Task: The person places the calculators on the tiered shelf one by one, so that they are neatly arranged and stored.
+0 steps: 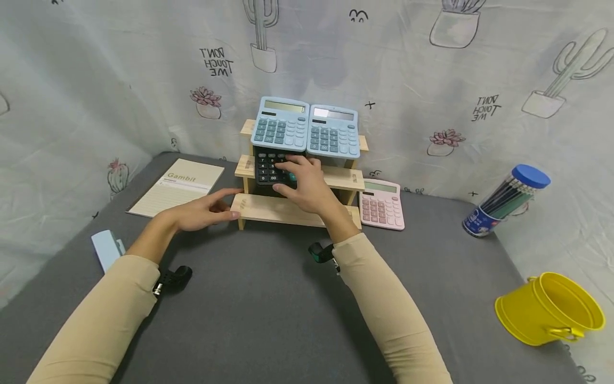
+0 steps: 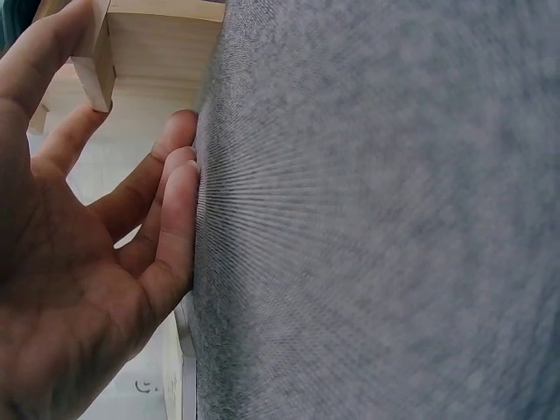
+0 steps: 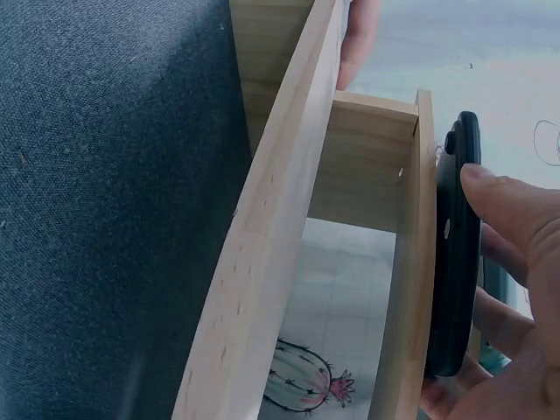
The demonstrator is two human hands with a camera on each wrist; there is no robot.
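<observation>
A three-tier wooden stand [image 1: 283,209] stands on the grey table. My left hand [image 1: 203,210] is at the left end of its lowest board, thumb at the front corner and index finger at the back. In the left wrist view, thumb and index finger bracket the board's end [image 2: 94,74], while the other fingers rest against the cloth. On the middle board a black calculator [image 1: 268,170] lies tilted back, partly hidden by my right hand [image 1: 307,184]. The right wrist view shows that calculator [image 3: 457,254] edge-on, gripped between thumb and curled fingers close against the board.
Two light blue calculators [image 1: 280,125] lean side by side on the top tier. A pink calculator [image 1: 381,205] is right of the stand. Left are a notepad [image 1: 179,186] and a light blue stapler [image 1: 106,250]. A pencil tub [image 1: 479,221] and yellow bucket [image 1: 523,314] stand far right.
</observation>
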